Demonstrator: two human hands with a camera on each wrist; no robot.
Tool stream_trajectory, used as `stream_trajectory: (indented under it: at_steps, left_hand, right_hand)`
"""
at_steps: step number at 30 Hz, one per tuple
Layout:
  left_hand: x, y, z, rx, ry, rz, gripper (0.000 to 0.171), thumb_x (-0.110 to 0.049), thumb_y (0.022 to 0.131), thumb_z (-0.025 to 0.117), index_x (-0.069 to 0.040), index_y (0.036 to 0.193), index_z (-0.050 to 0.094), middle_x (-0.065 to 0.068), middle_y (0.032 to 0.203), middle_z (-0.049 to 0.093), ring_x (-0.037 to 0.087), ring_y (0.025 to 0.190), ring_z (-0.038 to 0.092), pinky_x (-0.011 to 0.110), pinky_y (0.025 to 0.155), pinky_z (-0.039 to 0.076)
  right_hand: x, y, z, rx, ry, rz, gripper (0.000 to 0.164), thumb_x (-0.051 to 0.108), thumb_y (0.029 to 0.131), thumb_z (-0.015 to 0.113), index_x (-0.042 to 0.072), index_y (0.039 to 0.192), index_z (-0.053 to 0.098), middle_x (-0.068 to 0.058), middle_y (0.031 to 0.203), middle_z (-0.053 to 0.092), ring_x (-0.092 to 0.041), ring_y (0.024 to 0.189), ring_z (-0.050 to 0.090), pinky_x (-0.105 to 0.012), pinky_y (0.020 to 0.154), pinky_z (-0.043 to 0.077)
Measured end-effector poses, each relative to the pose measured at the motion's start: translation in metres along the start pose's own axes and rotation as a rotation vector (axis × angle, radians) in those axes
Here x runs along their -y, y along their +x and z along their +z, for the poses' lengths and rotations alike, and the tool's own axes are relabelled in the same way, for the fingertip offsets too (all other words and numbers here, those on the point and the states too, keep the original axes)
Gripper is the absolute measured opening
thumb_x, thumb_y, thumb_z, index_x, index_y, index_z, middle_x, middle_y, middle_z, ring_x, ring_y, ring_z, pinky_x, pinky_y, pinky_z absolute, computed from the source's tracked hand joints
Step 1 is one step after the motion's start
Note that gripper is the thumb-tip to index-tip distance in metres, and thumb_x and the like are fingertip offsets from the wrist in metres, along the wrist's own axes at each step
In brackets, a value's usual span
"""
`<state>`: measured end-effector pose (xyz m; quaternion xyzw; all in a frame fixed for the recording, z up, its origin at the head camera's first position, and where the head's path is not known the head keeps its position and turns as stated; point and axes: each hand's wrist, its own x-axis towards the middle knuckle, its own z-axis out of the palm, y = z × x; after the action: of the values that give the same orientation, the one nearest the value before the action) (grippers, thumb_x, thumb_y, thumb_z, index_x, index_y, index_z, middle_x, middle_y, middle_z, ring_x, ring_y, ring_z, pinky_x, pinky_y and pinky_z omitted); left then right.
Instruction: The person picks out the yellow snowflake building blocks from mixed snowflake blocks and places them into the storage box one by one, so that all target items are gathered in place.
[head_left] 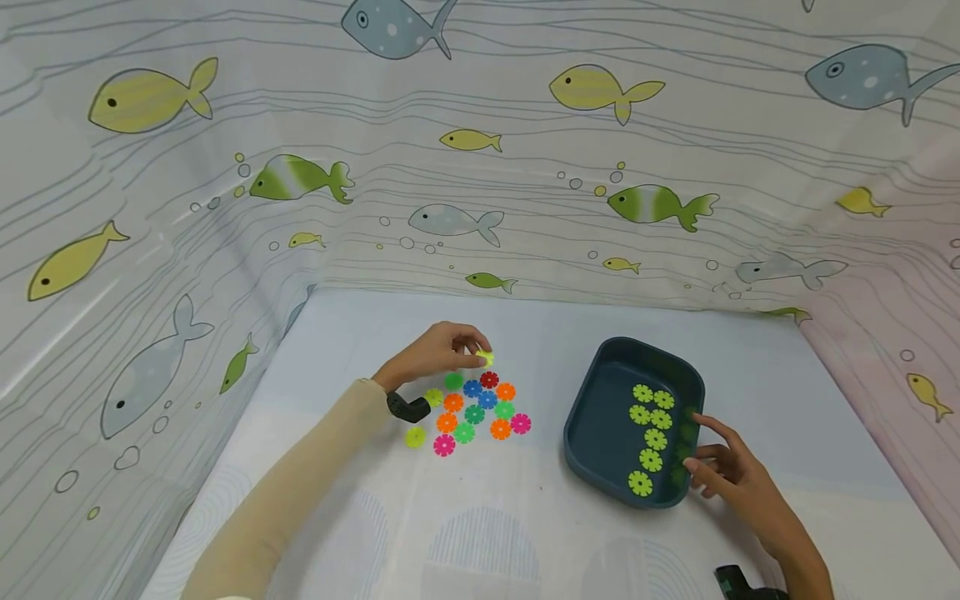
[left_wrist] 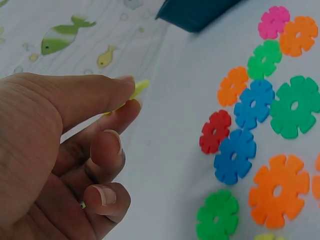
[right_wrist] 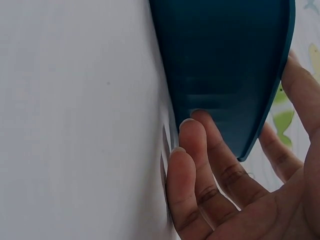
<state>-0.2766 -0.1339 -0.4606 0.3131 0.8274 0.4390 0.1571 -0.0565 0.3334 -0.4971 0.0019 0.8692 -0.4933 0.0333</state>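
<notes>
My left hand [head_left: 442, 348] pinches a yellow notched, flower-shaped building disc [head_left: 486, 358] between thumb and index finger, just beyond a loose group of similar discs. In the left wrist view that disc [left_wrist: 142, 88] is seen edge-on, while the other fingers curl toward the palm. To the right stands a dark blue plastic tray [head_left: 596, 417] with several yellow discs [head_left: 655, 439] on its floor. My right hand [head_left: 738, 483] holds the tray's right side, thumb and index finger at the rim. Its other fingers [right_wrist: 192, 140] lie along the outer wall in the right wrist view.
On the white table [head_left: 495, 533] lie discs in orange [head_left: 500, 429], blue [head_left: 487, 400], green [head_left: 464, 432], pink [head_left: 444, 445], dark red [head_left: 489, 380] and yellow [head_left: 415, 437]. Fish-patterned sheeting [head_left: 360, 258] rises behind the table and along both sides.
</notes>
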Motion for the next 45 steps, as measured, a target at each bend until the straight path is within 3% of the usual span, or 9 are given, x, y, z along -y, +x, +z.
stream_trajectory:
  at_steps: [7, 13, 18, 26, 30, 35, 42, 45]
  left_hand:
    - [-0.021, 0.016, 0.01, 0.108, -0.087, 0.052, 0.016, -0.027, 0.096, 0.076, -0.022, 0.111, 0.074, 0.0, 0.102, 0.071, 0.038, 0.092, 0.065, 0.039, 0.07, 0.054]
    - [-0.039, 0.028, 0.017, 0.223, -0.117, 0.098, 0.017, -0.026, 0.096, 0.075, -0.022, 0.112, 0.075, 0.0, 0.105, 0.071, 0.031, 0.096, 0.065, 0.04, 0.078, 0.055]
    - [-0.051, 0.039, 0.024, 0.306, -0.111, 0.161, 0.018, -0.028, 0.096, 0.075, -0.023, 0.113, 0.075, -0.002, 0.108, 0.071, 0.028, 0.098, 0.063, 0.043, 0.077, 0.055]
    - [-0.072, 0.063, 0.038, 0.496, -0.164, 0.207, 0.017, -0.021, 0.095, 0.076, -0.018, 0.112, 0.075, 0.004, 0.102, 0.071, 0.036, 0.089, 0.062, 0.035, 0.068, 0.051]
    - [-0.085, 0.074, 0.046, 0.584, -0.176, 0.239, 0.018, -0.02, 0.095, 0.077, -0.017, 0.112, 0.075, 0.006, 0.099, 0.071, 0.038, 0.086, 0.06, 0.036, 0.066, 0.047]
    - [-0.092, 0.085, 0.061, 0.63, -0.172, 0.268, 0.019, -0.019, 0.094, 0.077, -0.016, 0.112, 0.075, 0.004, 0.1, 0.071, 0.036, 0.082, 0.059, 0.034, 0.063, 0.044]
    - [-0.102, 0.098, 0.081, 0.682, -0.206, 0.285, 0.02, -0.015, 0.094, 0.077, -0.011, 0.113, 0.074, 0.005, 0.103, 0.073, 0.05, 0.087, 0.057, 0.031, 0.064, 0.046]
    - [-0.106, 0.104, 0.09, 0.708, -0.205, 0.289, 0.019, -0.013, 0.094, 0.076, -0.009, 0.113, 0.074, 0.005, 0.102, 0.073, 0.045, 0.086, 0.059, 0.03, 0.064, 0.047]
  right_hand:
    - [-0.001, 0.0, -0.001, 0.005, 0.004, -0.005, 0.07, 0.024, 0.103, 0.065, 0.019, 0.161, 0.026, -0.021, 0.111, 0.063, -0.025, 0.082, 0.068, -0.035, 0.065, 0.057]
    - [-0.002, 0.0, -0.001, 0.011, 0.003, -0.011, 0.07, 0.023, 0.104, 0.065, 0.019, 0.162, 0.026, -0.022, 0.112, 0.063, -0.025, 0.081, 0.068, -0.036, 0.065, 0.057]
    - [-0.002, 0.0, -0.001, 0.007, 0.002, -0.009, 0.07, 0.023, 0.104, 0.065, 0.019, 0.162, 0.026, -0.022, 0.112, 0.063, -0.025, 0.081, 0.068, -0.036, 0.065, 0.057]
    - [-0.001, 0.001, -0.002, 0.006, 0.003, -0.012, 0.069, 0.023, 0.104, 0.065, 0.019, 0.162, 0.026, -0.023, 0.114, 0.064, -0.025, 0.081, 0.068, -0.036, 0.065, 0.057]
    - [-0.002, 0.001, -0.001, 0.009, 0.011, -0.008, 0.07, 0.023, 0.104, 0.065, 0.02, 0.162, 0.027, -0.022, 0.115, 0.064, -0.026, 0.082, 0.068, -0.036, 0.065, 0.057]
    - [-0.003, 0.001, -0.001, 0.012, 0.01, 0.004, 0.071, 0.025, 0.103, 0.066, 0.021, 0.162, 0.026, -0.023, 0.116, 0.064, -0.026, 0.082, 0.069, -0.037, 0.065, 0.057]
    - [-0.005, 0.001, -0.001, 0.005, 0.007, 0.009, 0.071, 0.025, 0.103, 0.066, 0.022, 0.162, 0.026, -0.024, 0.117, 0.063, -0.025, 0.082, 0.069, -0.037, 0.065, 0.057]
    - [-0.006, 0.001, -0.001, 0.004, 0.006, 0.008, 0.071, 0.025, 0.103, 0.066, 0.022, 0.162, 0.026, -0.024, 0.117, 0.063, -0.025, 0.082, 0.069, -0.037, 0.065, 0.057]
